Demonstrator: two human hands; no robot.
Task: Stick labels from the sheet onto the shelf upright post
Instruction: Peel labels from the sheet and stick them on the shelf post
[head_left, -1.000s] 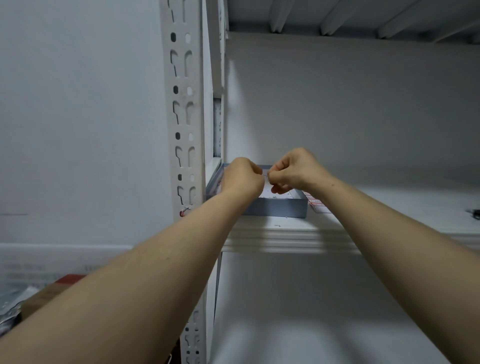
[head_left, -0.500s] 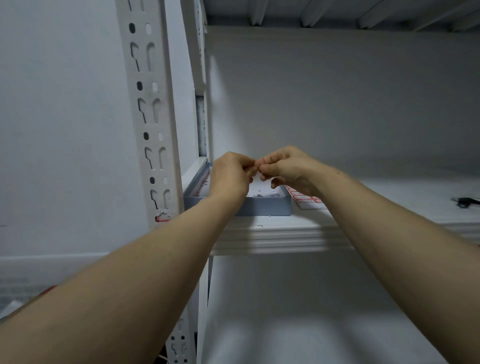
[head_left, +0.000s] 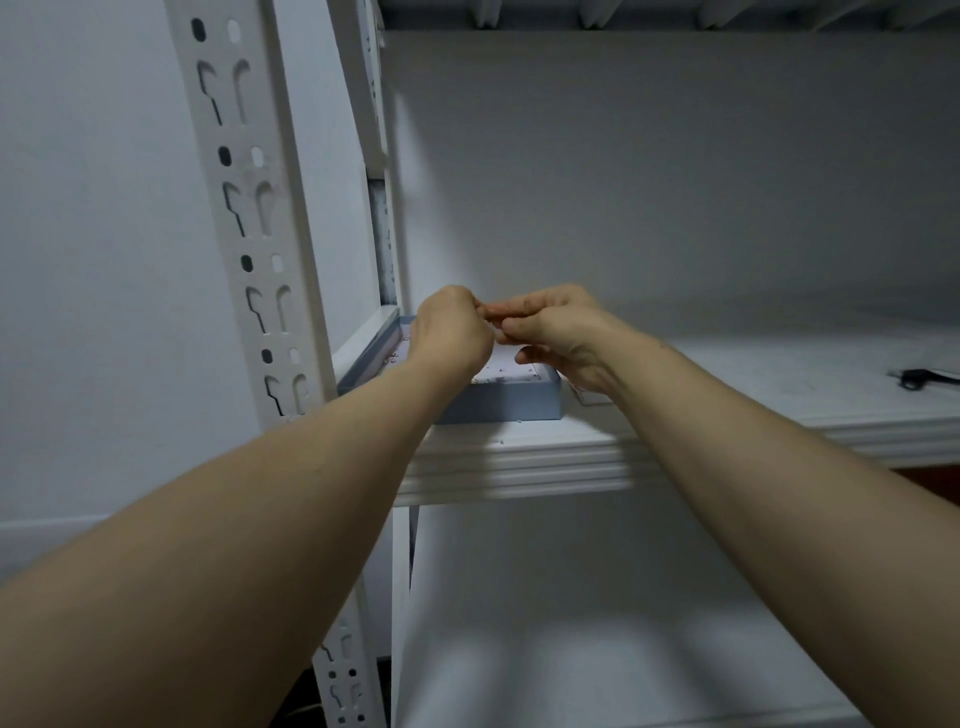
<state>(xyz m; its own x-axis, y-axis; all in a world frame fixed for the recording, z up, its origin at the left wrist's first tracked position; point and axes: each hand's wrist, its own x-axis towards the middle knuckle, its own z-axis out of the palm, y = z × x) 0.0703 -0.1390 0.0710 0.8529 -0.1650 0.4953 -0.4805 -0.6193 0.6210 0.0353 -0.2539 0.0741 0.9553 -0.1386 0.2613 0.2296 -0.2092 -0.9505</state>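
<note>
Label sheet (head_left: 589, 397) lies under R hand (head_left: 558, 332), whose curled fingers meet curled fingers of L hand (head_left: 452, 332); pinched item unclear.

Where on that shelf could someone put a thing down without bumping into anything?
The middle shelf is bare between the right hand and the dark object at far right. The lower shelf looks bare too. Crowded: the left corner by the upright post, where the blue tray sits beneath the left hand.

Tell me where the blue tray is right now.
In the head view, the blue tray sits at the left end of the shelf, beside the upright post, under the left hand and right hand.
</note>
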